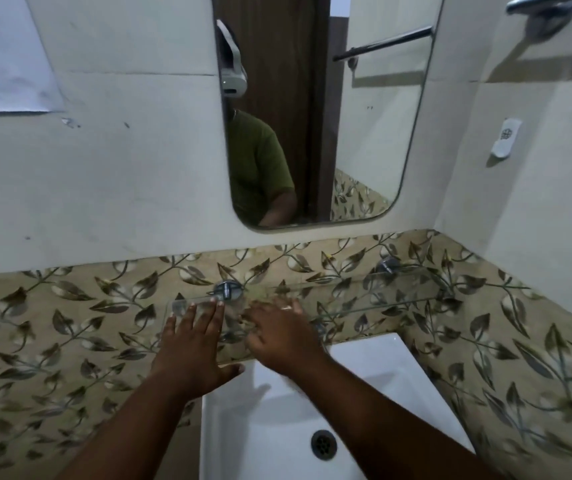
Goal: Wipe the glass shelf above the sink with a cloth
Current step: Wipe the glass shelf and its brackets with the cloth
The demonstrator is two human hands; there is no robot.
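1. Glass shelf (374, 299) is sitting on the leaf-patterned tile band below the mirror (312, 116), held by two chrome brackets (227, 289), above the white sink (277, 410) at 6 o'clock.
2. Left hand (193, 344) is lying flat, fingers spread, grip wide and holding nothing, over the shelf's left end at about 9 o'clock of the nearer bracket's base.
3. Right hand (277, 332) is hovering or pressing just beside it at 3 o'clock, fingers loosely splayed and blurred; grip looking wide, a ring showing on one finger.
4. No cloth is showing anywhere; it may be tucked under a palm, but I cannot tell.
5. Progress, judged: wiping is looking barely begun or not begun. The right half of the shelf, out toward 2 o'clock, is looking untouched.
6. Hard to read: the glass is nearly vanishing against the tiles, so smears or dust are not readable. The sink is being cut off at the bottom edge.
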